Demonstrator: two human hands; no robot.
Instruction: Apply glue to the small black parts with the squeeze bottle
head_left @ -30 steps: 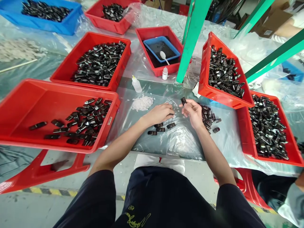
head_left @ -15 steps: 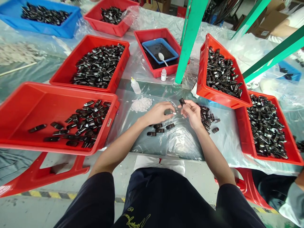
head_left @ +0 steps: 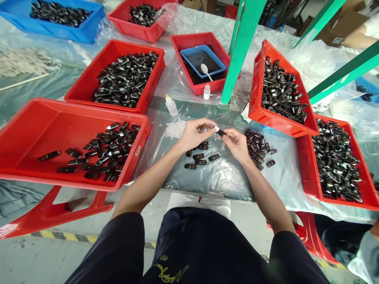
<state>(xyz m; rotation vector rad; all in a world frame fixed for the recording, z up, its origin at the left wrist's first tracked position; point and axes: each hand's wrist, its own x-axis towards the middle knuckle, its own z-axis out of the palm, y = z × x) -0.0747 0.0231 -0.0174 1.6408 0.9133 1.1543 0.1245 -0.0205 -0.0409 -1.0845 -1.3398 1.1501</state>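
My right hand [head_left: 237,145] is closed on a small glossy black part [head_left: 221,133], pinched between thumb and fingers. My left hand [head_left: 194,133] pinches a small white piece [head_left: 217,129] at the part's near-left end; the two appear to touch. Below my left hand lie several loose black parts [head_left: 199,162] on the plastic-covered table [head_left: 177,181]. A pile of white pieces [head_left: 175,129] sits just left of that hand. Beyond my right hand is a heap of more black parts [head_left: 256,146].
Red bins of black parts flank the work area: a left bin [head_left: 74,112], one behind it [head_left: 69,96], and right bins [head_left: 257,106]. A squeeze bottle [head_left: 171,106], a small bottle [head_left: 206,92] and a green post [head_left: 237,59] stand behind. A spoon [head_left: 205,70] lies in a blue tray [head_left: 185,51].
My hands have come together. The white piece in my left hand has moved up to the end of the black part, which has tilted and shifted slightly left and down.
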